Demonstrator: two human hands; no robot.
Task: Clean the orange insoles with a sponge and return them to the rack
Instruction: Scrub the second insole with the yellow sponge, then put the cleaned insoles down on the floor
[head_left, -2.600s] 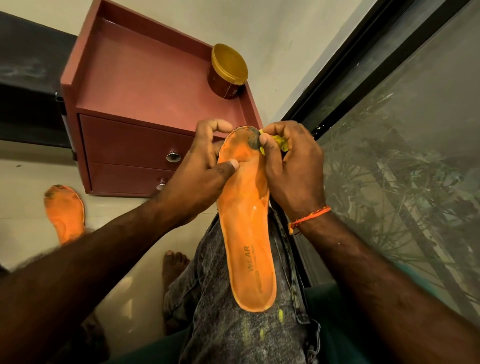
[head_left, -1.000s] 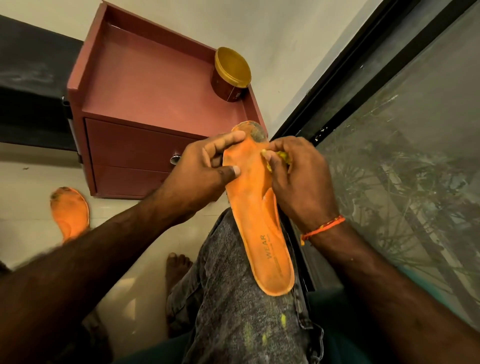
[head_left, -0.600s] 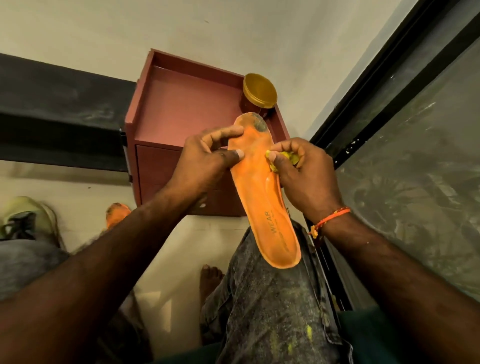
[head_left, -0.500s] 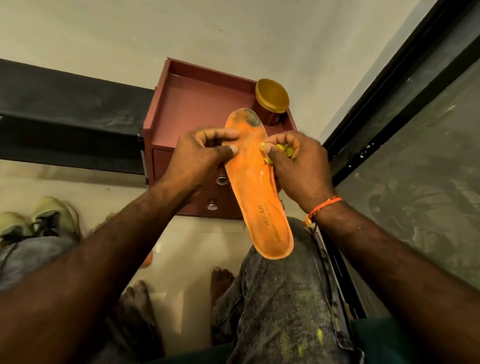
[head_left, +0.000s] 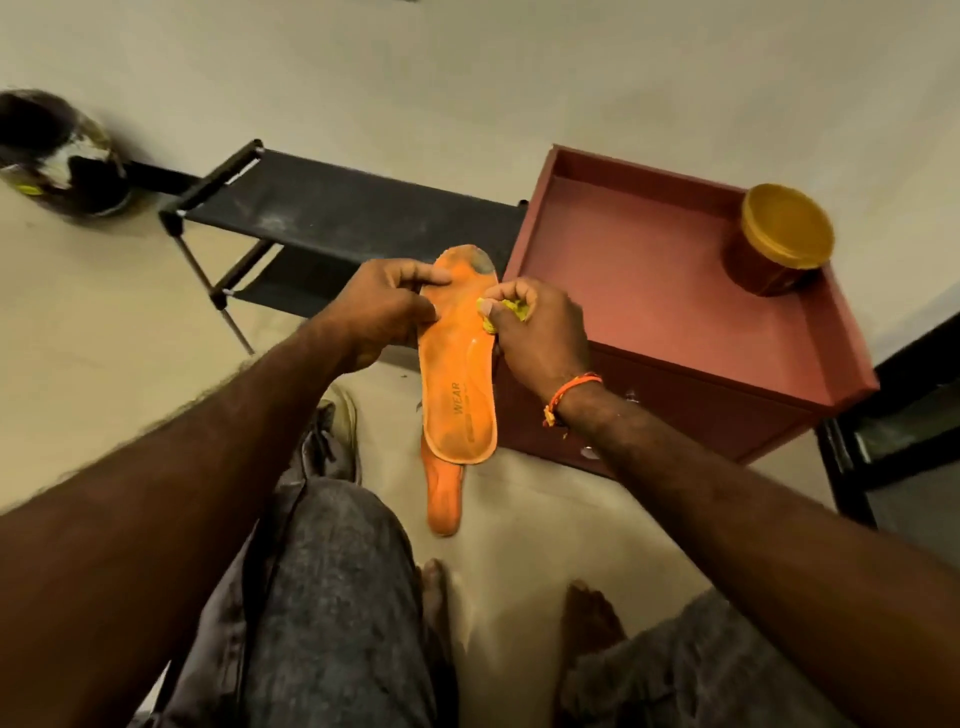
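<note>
1. Your left hand (head_left: 382, 306) grips the orange insole (head_left: 457, 358) at its left edge near the toe, thumb on the top face and fingers (head_left: 423, 275) curled over the upper part.
2. Your right hand (head_left: 540, 332) pinches a small yellow sponge (head_left: 511, 312) in curled fingers and presses it against the insole's right edge, just below the toe.
3. The insole is held in the air in front of you, toe end pointing away, heel end nearer your knees. A dark grey smudge sits on the toe tip, and the word "WEAR" is printed near the heel.
4. A second orange insole (head_left: 444, 499) lies on the floor (head_left: 104, 322) below the held one, its upper part hidden behind the held heel.
5. The black rack (head_left: 332, 218) stands against the wall, beyond your left hand.
6. A red drawer cabinet (head_left: 665, 291) stands just right of the rack, with a gold-lidded jar (head_left: 784, 236) on its top near the back right corner.
7. An orange thread bracelet (head_left: 571, 389) circles your right wrist.
8. A shoe (head_left: 332, 431) rests on the floor beside your left knee.
</note>
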